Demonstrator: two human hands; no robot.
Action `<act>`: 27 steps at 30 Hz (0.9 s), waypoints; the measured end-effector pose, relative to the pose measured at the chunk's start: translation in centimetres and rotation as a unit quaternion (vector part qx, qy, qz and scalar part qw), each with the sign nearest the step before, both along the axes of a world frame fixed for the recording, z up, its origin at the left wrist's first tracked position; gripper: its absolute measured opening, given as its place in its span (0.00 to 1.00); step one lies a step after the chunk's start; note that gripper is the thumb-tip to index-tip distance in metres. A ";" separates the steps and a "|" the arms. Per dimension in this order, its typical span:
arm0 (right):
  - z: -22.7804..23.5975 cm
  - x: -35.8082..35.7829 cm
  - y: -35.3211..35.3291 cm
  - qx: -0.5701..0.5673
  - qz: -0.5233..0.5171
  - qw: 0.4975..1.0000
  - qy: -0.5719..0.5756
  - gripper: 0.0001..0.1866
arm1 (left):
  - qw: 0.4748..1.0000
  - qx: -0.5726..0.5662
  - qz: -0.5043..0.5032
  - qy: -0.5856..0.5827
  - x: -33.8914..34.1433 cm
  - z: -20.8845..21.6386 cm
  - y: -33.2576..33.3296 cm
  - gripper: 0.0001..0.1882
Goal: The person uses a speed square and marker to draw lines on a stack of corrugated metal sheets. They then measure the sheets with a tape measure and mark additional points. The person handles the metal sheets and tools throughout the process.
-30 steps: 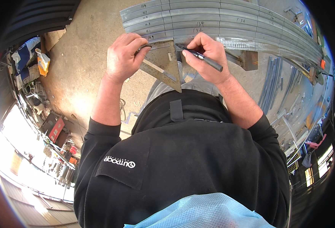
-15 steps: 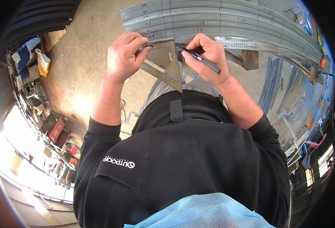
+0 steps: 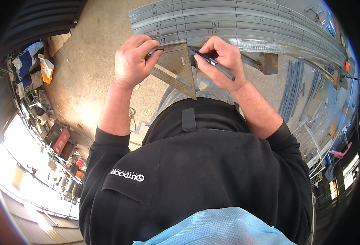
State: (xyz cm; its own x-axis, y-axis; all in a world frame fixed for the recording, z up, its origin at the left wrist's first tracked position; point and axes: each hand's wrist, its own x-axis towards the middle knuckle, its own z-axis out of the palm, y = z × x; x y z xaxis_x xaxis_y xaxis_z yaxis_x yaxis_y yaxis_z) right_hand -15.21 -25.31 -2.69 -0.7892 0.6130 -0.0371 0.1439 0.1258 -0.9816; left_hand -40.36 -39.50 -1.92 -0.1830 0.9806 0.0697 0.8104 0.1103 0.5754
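Note:
Several long grey metal bars (image 3: 212,17) lie side by side in front of me, with dark handwritten marks and lines across them. A worn metal set square (image 3: 179,65) rests against the nearest bar, its pointed end toward my waist. My left hand (image 3: 136,60) is closed on the left corner of the set square, thumb on top. Between the fingers of my right hand (image 3: 222,61) is a dark marker pen (image 3: 218,67). The pen's tip is at the upright edge of the set square, close to the nearest bar.
A rusty steel support (image 3: 268,63) stands under the bars on the right. More metal strips (image 3: 291,87) lie on the floor there. At the left are bags (image 3: 46,68) and a red object (image 3: 61,141) among clutter. A cable (image 3: 132,116) lies on the floor.
Almost nothing differs. The rear end of the marker pen and my right hand have shifted very slightly left; my left hand and the set square stay in place.

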 end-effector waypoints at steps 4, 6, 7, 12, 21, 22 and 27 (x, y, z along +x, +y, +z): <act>0.1 -0.1 0.0 0.006 -0.003 1.000 0.002 0.09 | 1.000 0.001 0.000 -0.002 0.0 0.0 0.0 0.11; 0.1 -0.2 0.1 0.033 -0.001 0.999 -0.003 0.09 | 1.000 -0.002 -0.002 0.000 -0.1 0.0 0.1 0.11; 0.1 -0.2 0.2 0.046 0.001 0.999 -0.003 0.09 | 1.000 -0.005 -0.001 -0.002 -0.1 0.0 0.1 0.11; 0.5 -0.3 0.3 0.032 -0.005 0.999 -0.013 0.10 | 1.000 -0.001 -0.002 -0.001 0.0 0.1 0.1 0.10; 0.8 -0.4 0.6 0.032 -0.008 0.999 -0.013 0.10 | 1.000 -0.004 -0.002 -0.004 0.0 0.1 0.2 0.09; 0.7 -0.3 0.5 0.032 -0.013 0.999 -0.013 0.10 | 1.000 -0.006 0.000 -0.007 0.0 0.2 0.3 0.08; 1.4 2.4 0.6 -0.040 -0.071 0.997 -0.012 0.10 | 1.000 0.001 -0.006 -0.011 -0.1 0.3 0.4 0.05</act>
